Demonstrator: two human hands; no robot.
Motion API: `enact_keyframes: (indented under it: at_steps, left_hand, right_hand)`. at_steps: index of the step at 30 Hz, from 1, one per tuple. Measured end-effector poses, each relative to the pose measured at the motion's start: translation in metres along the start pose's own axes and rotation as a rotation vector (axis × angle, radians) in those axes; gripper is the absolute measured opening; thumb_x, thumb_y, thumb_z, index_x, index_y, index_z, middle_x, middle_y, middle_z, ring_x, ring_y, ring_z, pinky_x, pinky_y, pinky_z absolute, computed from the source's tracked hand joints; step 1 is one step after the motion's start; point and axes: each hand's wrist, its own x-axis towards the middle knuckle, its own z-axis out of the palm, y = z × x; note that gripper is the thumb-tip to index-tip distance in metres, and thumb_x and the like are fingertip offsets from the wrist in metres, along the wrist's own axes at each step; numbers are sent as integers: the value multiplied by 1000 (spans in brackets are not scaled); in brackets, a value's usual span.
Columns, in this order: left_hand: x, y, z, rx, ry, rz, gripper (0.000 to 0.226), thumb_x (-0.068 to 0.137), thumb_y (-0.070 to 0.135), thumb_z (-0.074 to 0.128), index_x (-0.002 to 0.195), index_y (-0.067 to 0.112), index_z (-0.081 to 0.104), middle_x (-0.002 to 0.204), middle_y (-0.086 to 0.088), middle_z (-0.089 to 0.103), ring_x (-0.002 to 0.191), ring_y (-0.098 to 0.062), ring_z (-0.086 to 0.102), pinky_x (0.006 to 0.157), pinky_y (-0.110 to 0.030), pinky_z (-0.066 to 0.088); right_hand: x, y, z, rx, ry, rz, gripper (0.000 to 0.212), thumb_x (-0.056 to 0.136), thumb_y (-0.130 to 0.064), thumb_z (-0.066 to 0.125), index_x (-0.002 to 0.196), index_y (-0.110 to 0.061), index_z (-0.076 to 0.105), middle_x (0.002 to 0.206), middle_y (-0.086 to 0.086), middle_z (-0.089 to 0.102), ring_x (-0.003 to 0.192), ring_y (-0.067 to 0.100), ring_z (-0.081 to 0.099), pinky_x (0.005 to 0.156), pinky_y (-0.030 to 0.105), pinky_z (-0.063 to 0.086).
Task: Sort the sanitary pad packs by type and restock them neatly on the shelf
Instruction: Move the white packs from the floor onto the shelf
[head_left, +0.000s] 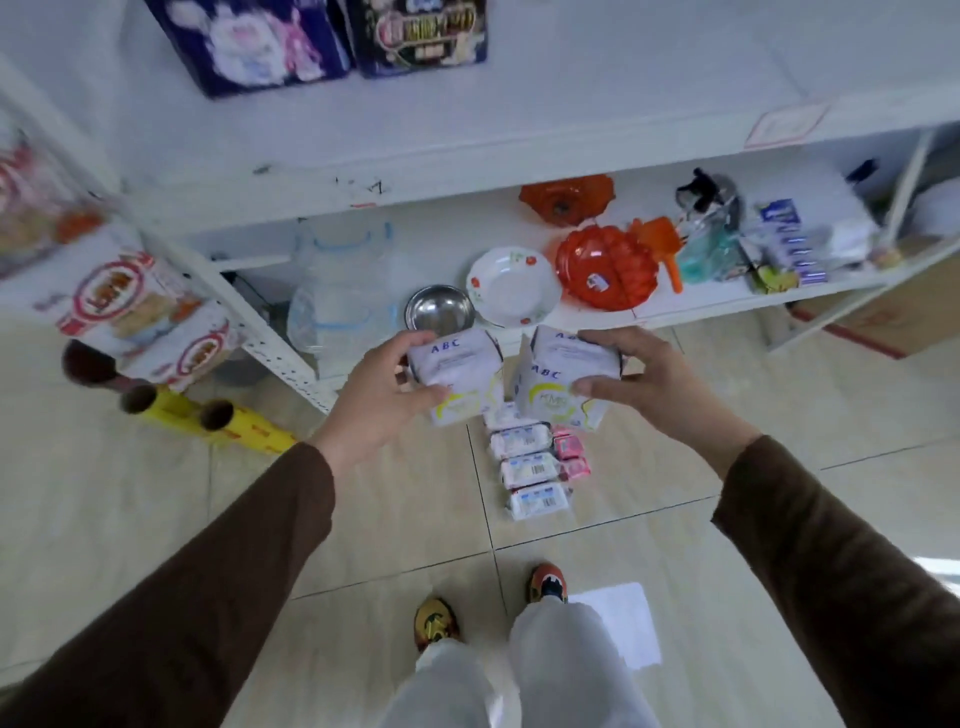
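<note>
Left hand (382, 395) grips one white ABC pack (460, 382), right hand (652, 382) its twin (563, 379), side by side above the floor. Two dark packs (322, 41) shelved far left; remaining packs (537, 467) wait on tiles. Mostly undone.

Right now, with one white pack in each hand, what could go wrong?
1. Both hands, left and right, are full, so either white ABC pack might slip.
2. The small white and pink packs on the floor lie just ahead of the feet and could be stepped on.
</note>
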Motion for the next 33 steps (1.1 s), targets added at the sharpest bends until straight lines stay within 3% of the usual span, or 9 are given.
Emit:
enact_keyframes:
  at_steps: [4,8,10,14,20,25,28,33]
  left_hand:
    - [-19,70,-17,-16,25,46,62,67,36,83,123,44,58,116,11,67,98,-15,68,95,-45,53]
    - [-20,124,-17,35,52,86,59,74,32,86,124,46,57,111,16,67,97,-14,67,95,-43,53]
    - [-15,150,-10,55,76,89,61,74,33,86,125,47,57,113,14,66,95,-15,66,92,-37,54]
    - [-1,194,14,15,110,74,62,74,26,86,124,47,56,115,6,63,83,-11,70,71,-16,54]
    - [28,233,37,-17,173,92,62,73,23,87,123,42,57,119,3,64,89,-14,71,86,-39,59]
    - [54,253,22,-15,241,133,62,74,17,86,123,38,56,118,8,63,97,-13,69,83,-28,58]
    - [76,260,7,-31,225,186,60,76,15,85,125,35,56,120,12,61,101,-9,66,78,-20,55]
    - [119,260,-3,-49,165,239,62,77,13,84,127,33,56,126,11,56,105,-17,65,85,-30,58]
  right_hand:
    - [-11,-44,-46,-21,22,-104,57,62,-51,86,115,-42,67,112,-14,62,102,7,58,88,29,47]
    - [-2,-68,-96,-18,11,-201,54,70,-35,87,120,-31,67,113,-14,63,103,1,57,87,22,42]
    - [11,-76,-123,-21,-17,-241,54,71,-37,86,121,-33,67,114,-15,63,107,1,57,90,25,44]
    - [43,-86,-175,-34,-22,-302,49,74,-29,86,119,-35,66,115,-17,61,107,2,58,94,31,48]
    - [97,-105,-226,-72,-58,-400,51,75,-27,86,121,-31,67,115,-10,60,100,-4,54,93,19,42]
    - [148,-120,-232,-173,-33,-480,52,77,-22,84,125,-29,64,115,-6,58,95,-8,51,88,14,39]
    - [178,-128,-224,-214,1,-495,54,79,-15,81,129,-25,62,118,-4,56,99,1,52,92,16,37]
    - [226,-139,-207,-325,-8,-473,58,80,-4,76,135,-13,58,124,5,55,108,12,47,94,20,34]
